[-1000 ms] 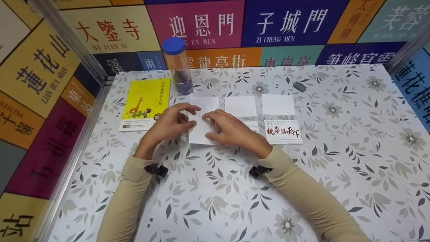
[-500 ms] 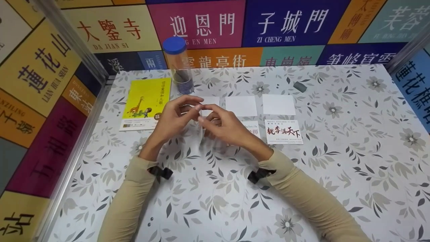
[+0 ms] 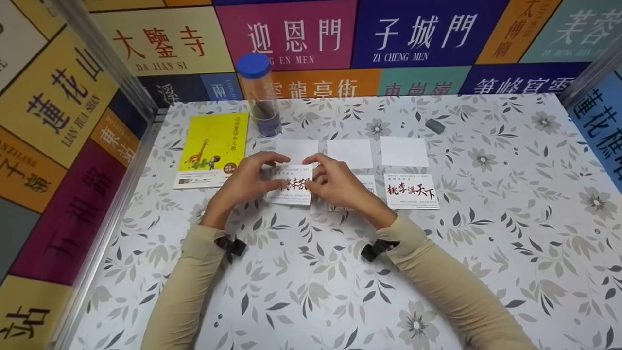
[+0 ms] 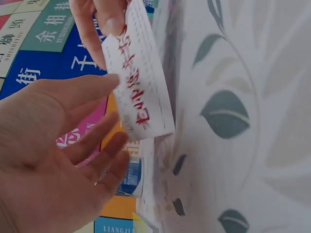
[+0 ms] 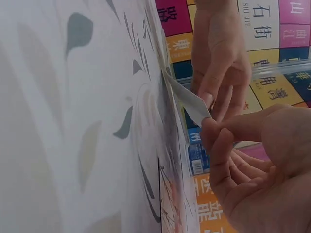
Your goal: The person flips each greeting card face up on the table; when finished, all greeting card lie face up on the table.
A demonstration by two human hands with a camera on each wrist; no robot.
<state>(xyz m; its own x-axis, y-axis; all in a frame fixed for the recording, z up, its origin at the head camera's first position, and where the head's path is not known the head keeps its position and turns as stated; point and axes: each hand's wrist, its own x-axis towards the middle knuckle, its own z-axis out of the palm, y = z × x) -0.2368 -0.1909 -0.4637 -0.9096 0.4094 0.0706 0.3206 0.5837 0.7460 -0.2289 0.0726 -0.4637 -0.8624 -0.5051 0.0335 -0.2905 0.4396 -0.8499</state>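
A white card (image 3: 295, 195) with red Chinese characters is held up between my two hands, its printed face towards me. My left hand (image 3: 245, 181) pinches the card's left side, thumb on the printed face and fingers behind. At the opposite side, the thumb and index finger of my right hand (image 3: 340, 184) pinch the edge. The left wrist view shows the card (image 4: 146, 82) tilted above the table. Another printed card (image 3: 365, 187) lies partly hidden under the right hand, and a third printed card (image 3: 411, 191) lies flat to its right.
Three blank white cards (image 3: 349, 153) lie in a row behind the hands. At the left is a yellow booklet (image 3: 214, 143); a clear tube with a blue lid (image 3: 265, 97) stands beside it. A small grey cylinder (image 3: 435, 126) lies at the back right. Printed walls border the table.
The card showed its blank side between the hands, was lifted and turned, and now shows red print. Both hands rose together at the fingertips, then moved apart to the card's two sides.
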